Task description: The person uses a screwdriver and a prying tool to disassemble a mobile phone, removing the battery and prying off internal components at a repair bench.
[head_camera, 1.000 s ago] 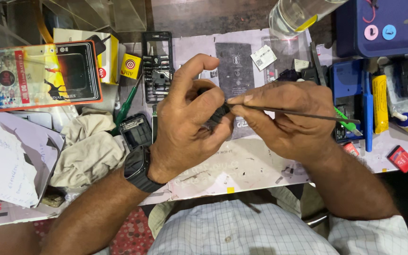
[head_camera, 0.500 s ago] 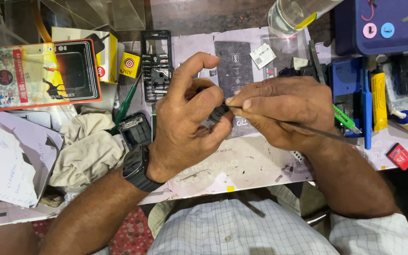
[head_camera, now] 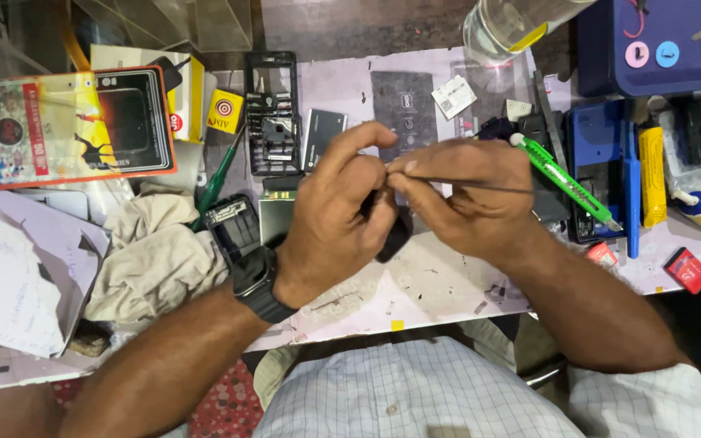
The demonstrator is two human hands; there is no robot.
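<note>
Here, two hands: left hand grips one dark part, right hand pinches one thin probe.

Wrist: a black watch with a chunky strap on the left arm.
Shirt: light checked shirt, short sleeves, forearms bare.

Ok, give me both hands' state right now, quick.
Left hand: closed around a small dark part, mostly hidden by the fingers.
Right hand: closed, pinching a thin dark tool whose tip meets the part.
</note>
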